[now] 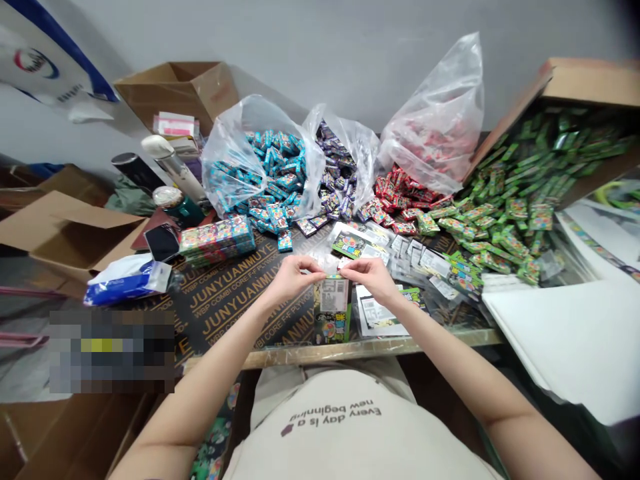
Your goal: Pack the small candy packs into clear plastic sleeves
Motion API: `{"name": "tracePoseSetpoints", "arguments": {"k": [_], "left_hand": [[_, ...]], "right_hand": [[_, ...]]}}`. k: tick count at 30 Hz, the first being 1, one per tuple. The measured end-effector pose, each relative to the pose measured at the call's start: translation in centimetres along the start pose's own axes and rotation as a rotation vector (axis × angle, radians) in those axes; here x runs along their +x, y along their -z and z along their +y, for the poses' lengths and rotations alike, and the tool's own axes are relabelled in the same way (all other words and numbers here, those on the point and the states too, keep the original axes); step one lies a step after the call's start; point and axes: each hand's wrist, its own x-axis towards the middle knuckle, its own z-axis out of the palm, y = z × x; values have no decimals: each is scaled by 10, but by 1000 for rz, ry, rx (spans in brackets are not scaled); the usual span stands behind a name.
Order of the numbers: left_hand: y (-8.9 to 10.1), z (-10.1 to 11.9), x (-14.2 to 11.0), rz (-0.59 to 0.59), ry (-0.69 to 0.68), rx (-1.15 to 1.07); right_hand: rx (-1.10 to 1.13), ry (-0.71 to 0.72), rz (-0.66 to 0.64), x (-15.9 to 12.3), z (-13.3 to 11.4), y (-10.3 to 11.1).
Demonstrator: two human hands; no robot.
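Note:
My left hand [297, 275] and my right hand [369, 275] meet near the table's front edge, each with thumb and fingers pinched. Between them is the top edge of a flat printed packet [333, 320], black and green with a white label, hanging toward me. Whether that edge is folded or open cannot be made out. Just beyond my fingers lie more flat packets [353, 241] in clear plastic. Beside my right wrist rests another stack of packets [375, 320], partly covered by my forearm.
Small wrapped packs fill plastic bags: blue [280, 167], purple [340, 157] and red [425, 150]. Green packs [505, 220] spill from a tipped carton [590, 83] at right. Stacked boxes [217, 239], a phone [163, 244] and flasks [173, 167] stand left. White sheets [565, 333] lie right.

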Motion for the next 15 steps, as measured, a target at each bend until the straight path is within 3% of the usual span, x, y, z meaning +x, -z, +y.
{"name": "tracePoseSetpoints", "arguments": {"k": [4,7,9,12,15], "left_hand": [[0,1,-2,-38,-123,93],[-5,3,-6,-57,-221,238],[-8,3,-9,-68,-247,347],[-11,-1,-12,-71,-256,459],[-14,-5,-13,-48,-255,482]], "right_hand": [[-146,148,-42,-11,-6,-3],[-254,254,-125,-21,-4,6],[-395,313,-44,-23,7,26],[-790,257,244,-23,38,72],[-1037,139,291,-24,73,111]]}}
